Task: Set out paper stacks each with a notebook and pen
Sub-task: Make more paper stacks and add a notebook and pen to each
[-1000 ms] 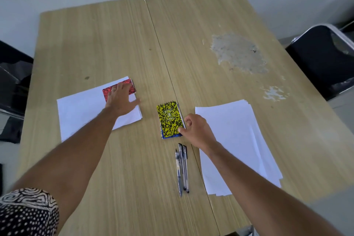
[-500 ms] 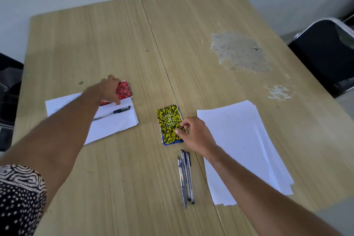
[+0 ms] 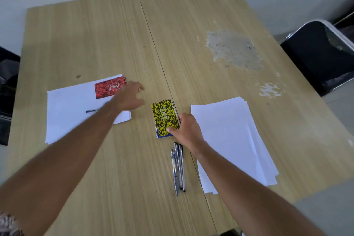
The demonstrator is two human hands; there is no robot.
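Note:
A left paper stack (image 3: 69, 109) carries a red notebook (image 3: 109, 87) at its far right corner and a pen (image 3: 92, 110), partly hidden by my left forearm. My left hand (image 3: 130, 97) hovers over that stack's right edge, fingers spread, holding nothing. A yellow notebook (image 3: 165, 117) lies on top of a blue one (image 3: 158, 132) at the table's middle. My right hand (image 3: 184, 127) pinches the yellow notebook's near right corner. Three pens (image 3: 178, 166) lie side by side just below it. A bigger paper stack (image 3: 231, 140) lies to the right.
The wooden table (image 3: 118, 40) has a seam down its middle and a worn grey patch (image 3: 232, 50) at the far right. A black chair (image 3: 321, 53) stands past the right edge. Dark objects (image 3: 7, 90) sit past the left edge.
My left hand has left the red notebook and swung right toward the middle of the table. My right hand stays at the yellow notebook's corner.

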